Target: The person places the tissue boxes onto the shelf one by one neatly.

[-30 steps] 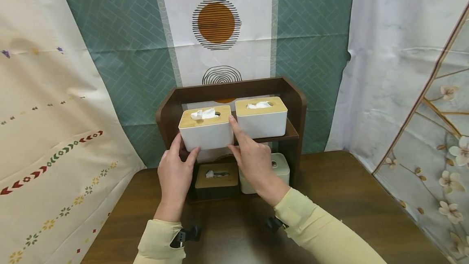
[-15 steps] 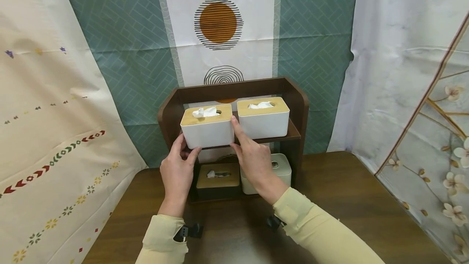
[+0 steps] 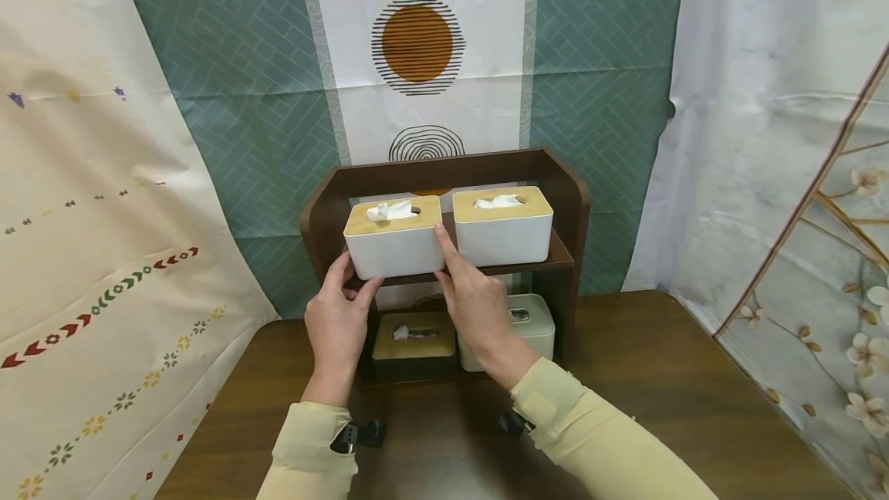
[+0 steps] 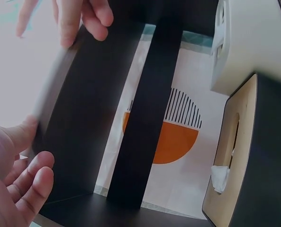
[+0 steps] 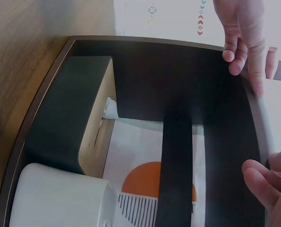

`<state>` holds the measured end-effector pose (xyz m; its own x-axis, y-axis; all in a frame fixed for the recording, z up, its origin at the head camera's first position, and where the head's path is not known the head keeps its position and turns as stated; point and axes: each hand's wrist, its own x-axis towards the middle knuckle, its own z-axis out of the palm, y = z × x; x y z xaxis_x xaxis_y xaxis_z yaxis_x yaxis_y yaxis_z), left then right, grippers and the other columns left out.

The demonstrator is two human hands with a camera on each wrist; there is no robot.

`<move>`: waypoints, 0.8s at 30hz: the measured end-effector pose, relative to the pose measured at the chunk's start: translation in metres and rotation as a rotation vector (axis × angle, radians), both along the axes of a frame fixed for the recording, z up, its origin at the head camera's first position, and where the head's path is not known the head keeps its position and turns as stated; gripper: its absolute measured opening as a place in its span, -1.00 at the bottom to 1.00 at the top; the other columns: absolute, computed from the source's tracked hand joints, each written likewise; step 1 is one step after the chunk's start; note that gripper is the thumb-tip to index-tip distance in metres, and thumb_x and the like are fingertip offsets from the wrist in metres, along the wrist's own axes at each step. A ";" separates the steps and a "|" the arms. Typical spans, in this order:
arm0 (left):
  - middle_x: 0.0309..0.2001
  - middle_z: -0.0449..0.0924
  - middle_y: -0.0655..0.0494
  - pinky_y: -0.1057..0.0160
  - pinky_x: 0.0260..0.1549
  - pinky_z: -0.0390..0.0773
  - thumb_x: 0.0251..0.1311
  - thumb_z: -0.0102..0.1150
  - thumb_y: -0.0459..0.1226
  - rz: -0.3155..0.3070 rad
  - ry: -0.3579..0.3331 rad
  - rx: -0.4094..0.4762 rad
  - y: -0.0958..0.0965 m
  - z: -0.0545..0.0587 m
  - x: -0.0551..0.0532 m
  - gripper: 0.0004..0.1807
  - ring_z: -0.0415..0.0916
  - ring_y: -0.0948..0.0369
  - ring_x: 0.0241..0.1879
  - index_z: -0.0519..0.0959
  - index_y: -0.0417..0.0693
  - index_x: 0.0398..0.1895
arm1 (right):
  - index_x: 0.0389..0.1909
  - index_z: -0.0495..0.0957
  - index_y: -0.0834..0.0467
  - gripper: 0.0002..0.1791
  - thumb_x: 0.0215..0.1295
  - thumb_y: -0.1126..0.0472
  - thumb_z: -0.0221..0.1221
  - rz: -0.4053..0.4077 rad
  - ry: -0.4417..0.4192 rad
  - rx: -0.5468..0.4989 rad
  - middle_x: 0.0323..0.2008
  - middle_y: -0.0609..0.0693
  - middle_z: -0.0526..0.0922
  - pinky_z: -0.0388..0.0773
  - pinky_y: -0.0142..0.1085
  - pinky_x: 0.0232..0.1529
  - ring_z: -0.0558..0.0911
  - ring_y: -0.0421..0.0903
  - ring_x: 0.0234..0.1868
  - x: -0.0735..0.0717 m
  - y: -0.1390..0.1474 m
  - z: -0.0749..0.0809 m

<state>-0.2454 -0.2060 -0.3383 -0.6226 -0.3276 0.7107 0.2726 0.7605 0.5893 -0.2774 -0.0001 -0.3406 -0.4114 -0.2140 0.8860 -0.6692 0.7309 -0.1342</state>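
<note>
A white tissue box [image 3: 394, 253] with a wooden lid and a tuft of tissue is at the front left of the upper shelf, overlapping its edge. My left hand [image 3: 336, 334] holds its left end, thumb at the lower front edge and fingers along the side. My right hand [image 3: 479, 307] is at the other end, index finger up the right front corner and thumb near the bottom. A matching tissue box [image 3: 503, 241] sits to its right on the shelf. Both wrist views look under the shelf board; there, my left hand [image 4: 22, 175] and right hand [image 5: 272, 189] show at its front edge.
The dark brown two-tier rack [image 3: 571, 253] stands on a wooden table [image 3: 639, 376]. Its lower level holds a dark tissue box [image 3: 414, 342] with a wooden lid and a pale rounded box [image 3: 535, 330]. Patterned cloths [image 3: 597, 122] hang behind and at both sides.
The held tissue box has shifted slightly up and back over the shelf, both hands moving with it. The other boxes keep their places on the rack.
</note>
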 end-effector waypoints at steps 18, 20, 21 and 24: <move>0.14 0.66 0.16 0.16 -0.42 0.57 0.08 0.52 -0.10 -0.015 -0.008 0.009 0.009 0.000 -0.002 -0.25 0.61 0.23 -0.41 0.47 0.16 0.39 | 0.63 -0.04 -0.07 0.02 0.30 0.23 0.36 0.017 -0.044 0.013 0.24 0.03 0.60 0.62 -0.28 -0.48 0.73 -0.04 -0.36 0.001 0.007 -0.002; 0.18 0.63 0.16 0.14 -0.39 0.60 0.09 0.51 -0.11 -0.023 -0.002 0.004 0.009 0.000 0.000 -0.20 0.64 0.23 -0.39 0.41 0.18 0.44 | 0.63 -0.05 -0.04 0.00 0.32 0.22 0.34 0.029 -0.048 0.019 0.36 -0.01 0.49 0.62 -0.29 -0.47 0.74 -0.05 -0.29 0.003 0.008 -0.001; 0.21 0.61 0.17 0.13 -0.38 0.59 0.10 0.50 -0.12 -0.027 0.000 0.000 0.009 0.000 0.001 -0.17 0.64 0.23 -0.38 0.37 0.21 0.47 | 0.63 -0.03 -0.02 -0.02 0.33 0.22 0.33 0.042 -0.045 0.017 0.39 -0.02 0.44 0.62 -0.29 -0.47 0.74 -0.05 -0.24 0.004 0.009 -0.002; 0.29 0.54 0.19 0.12 -0.35 0.59 0.13 0.49 -0.16 -0.035 0.009 -0.014 0.009 -0.003 0.009 -0.08 0.65 0.23 -0.37 0.24 0.24 0.55 | 0.61 0.02 0.03 -0.08 0.36 0.22 0.31 0.073 -0.031 0.009 0.48 -0.05 0.30 0.61 -0.32 -0.49 0.72 -0.06 -0.05 0.010 0.013 -0.004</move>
<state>-0.2360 -0.1973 -0.3413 -0.6273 -0.2953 0.7206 0.3046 0.7585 0.5761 -0.2674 0.0132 -0.3445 -0.4221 -0.2519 0.8708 -0.7161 0.6818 -0.1499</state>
